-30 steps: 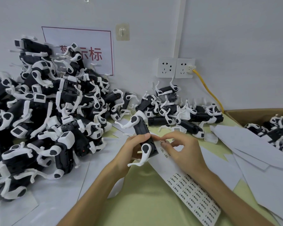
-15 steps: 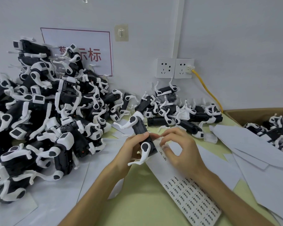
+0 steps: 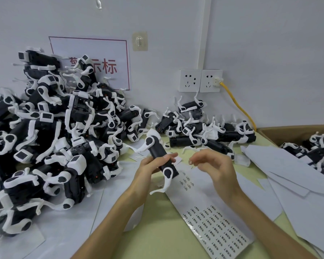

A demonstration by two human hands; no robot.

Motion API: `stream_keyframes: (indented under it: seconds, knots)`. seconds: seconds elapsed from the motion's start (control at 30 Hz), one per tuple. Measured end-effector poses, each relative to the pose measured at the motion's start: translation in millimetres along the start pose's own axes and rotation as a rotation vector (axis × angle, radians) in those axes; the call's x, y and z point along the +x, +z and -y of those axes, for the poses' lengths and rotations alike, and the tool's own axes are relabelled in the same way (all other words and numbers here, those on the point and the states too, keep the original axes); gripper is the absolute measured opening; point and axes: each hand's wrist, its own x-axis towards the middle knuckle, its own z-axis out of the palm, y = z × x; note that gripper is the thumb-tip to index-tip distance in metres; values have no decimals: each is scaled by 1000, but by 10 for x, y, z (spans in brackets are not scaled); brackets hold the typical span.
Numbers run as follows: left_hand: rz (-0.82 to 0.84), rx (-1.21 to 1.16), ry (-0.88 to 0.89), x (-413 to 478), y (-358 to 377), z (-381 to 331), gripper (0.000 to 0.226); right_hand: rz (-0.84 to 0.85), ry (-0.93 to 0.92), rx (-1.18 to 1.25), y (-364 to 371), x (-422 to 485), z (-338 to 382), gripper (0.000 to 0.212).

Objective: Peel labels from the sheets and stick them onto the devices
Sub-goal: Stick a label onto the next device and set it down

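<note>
You are between peeling and sticking. Your right hand (image 3: 215,165) pinches one small peeled label (image 3: 190,162) between thumb and fingertip, clear of the label sheet (image 3: 219,227), which lies flat on the desk (image 3: 166,240) beneath your wrists. Your left hand (image 3: 150,171) has its grip wrapped round the black body of a single device (image 3: 158,152), held tilted above the sheet's upper end, with white legs jutting out at both ends. Label and device are near each other but apart.

The next move, as I judge it, calls for bringing the label across to the bare black face just beside your left thumb, setting it square, and pressing it flat. Keep the left grip steady so the body does not roll. The tiny label may curl onto your fingertip. Where the finished device goes, the heap of devices (image 3: 54,137) or the cardboard box (image 3: 281,130), I cannot tell.
</note>
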Motion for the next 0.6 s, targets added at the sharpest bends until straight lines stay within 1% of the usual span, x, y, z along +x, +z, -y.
stream_keyframes:
  seconds: [0.07, 0.2, 0.3, 0.4, 0.5, 0.6]
  knots:
    - [51, -24, 16, 1, 12, -31, 57, -11, 47, 71, 2, 21, 12, 24]
    - [99, -92, -12, -70, 94, -89, 64, 0, 83, 71, 12, 24, 20, 28]
    - [85, -140, -40, -90, 130, -103, 55, -15, 88, 73, 20, 25, 30, 28]
    - [99, -165, -51, -93, 130, -122, 54, -22, 100, 72, 18, 27, 24, 28]
    - [145, -193, -56, -93, 132, -135, 40, -19, 112, 30, 7, 20, -19, 41]
    - [157, -222, -63, -88, 132, -127, 42, -34, 95, 7, 1, 21, -42, 36]
